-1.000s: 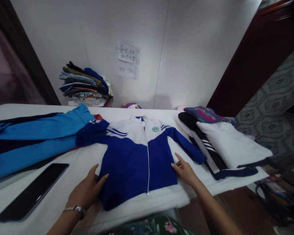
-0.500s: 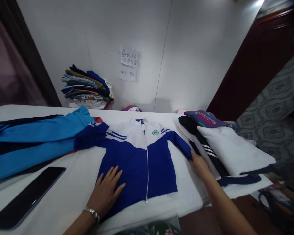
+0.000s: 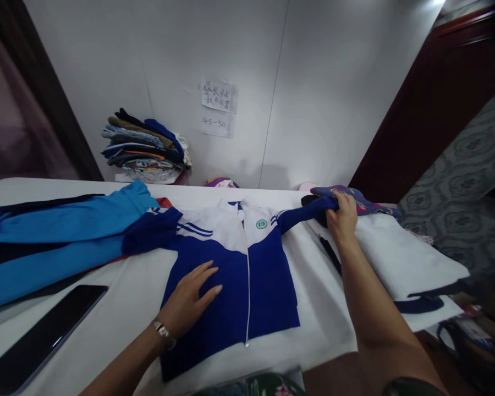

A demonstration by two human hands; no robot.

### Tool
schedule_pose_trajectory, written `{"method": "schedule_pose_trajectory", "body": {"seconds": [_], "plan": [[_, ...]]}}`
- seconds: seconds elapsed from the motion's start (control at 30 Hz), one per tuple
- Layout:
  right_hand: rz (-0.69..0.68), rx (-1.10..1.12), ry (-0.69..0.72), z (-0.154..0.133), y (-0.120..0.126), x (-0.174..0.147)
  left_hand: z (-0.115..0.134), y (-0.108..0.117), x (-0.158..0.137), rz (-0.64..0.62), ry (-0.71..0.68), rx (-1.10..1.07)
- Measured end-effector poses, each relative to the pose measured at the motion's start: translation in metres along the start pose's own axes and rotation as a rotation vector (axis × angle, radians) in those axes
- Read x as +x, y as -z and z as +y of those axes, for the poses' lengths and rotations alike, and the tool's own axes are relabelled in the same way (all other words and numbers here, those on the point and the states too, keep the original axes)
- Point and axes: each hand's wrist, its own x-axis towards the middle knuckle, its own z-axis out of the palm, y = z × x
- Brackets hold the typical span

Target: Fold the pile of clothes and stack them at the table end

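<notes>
A blue and white zip jacket (image 3: 231,286) lies front up on the white table, its zip closed and a round green badge on the chest. My right hand (image 3: 341,217) grips the cuff of the sleeve on the right, stretched outward over the edge of a pile of clothes. Over the left half of the jacket's body is my left hand (image 3: 193,297), fingers apart and holding nothing; whether it touches the cloth I cannot tell. The other sleeve reaches left onto light blue clothing (image 3: 86,220).
At the right is a pile of clothes with a folded white garment (image 3: 408,253). A phone (image 3: 45,341) lies at front left. Against the wall stands a stack of folded clothes (image 3: 146,146). Two handwritten papers (image 3: 218,107) hang on the wall above the table (image 3: 268,194).
My right hand has swung the sleeve up and outward, from slanting down to nearly level. My left hand has shifted slightly up and right over the jacket.
</notes>
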Motion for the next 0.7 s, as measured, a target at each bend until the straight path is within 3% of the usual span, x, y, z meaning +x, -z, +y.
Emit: {"method": "schedule_pose_trajectory", "body": {"seconds": [0.13, 0.27, 0.4, 0.47, 0.53, 0.6, 0.7], "plan": [[-0.056, 0.095, 0.129, -0.043, -0.013, 0.016, 0.041, 0.006, 0.033, -0.015, -0.016, -0.253], [-0.345, 0.212, 0.259, -0.090, -0.027, -0.003, 0.076, -0.006, 0.082, -0.076, -0.007, -0.687], [-0.661, 0.569, 0.266, -0.109, -0.036, -0.031, 0.093, -0.031, 0.118, -0.158, -0.111, -1.012], [-0.793, 0.822, 0.148, -0.100, -0.038, -0.042, 0.096, -0.044, 0.126, -0.184, -0.147, -1.033], [-0.857, 1.046, -0.030, -0.082, -0.037, -0.053, 0.097, -0.054, 0.131, -0.191, -0.085, -1.004], [-0.795, 1.156, -0.230, -0.061, -0.035, -0.070, 0.098, -0.062, 0.138, -0.165, 0.035, -1.027], [-0.634, 1.059, -0.556, -0.032, -0.033, -0.108, 0.101, -0.067, 0.159, -0.128, 0.149, -1.158]]}}
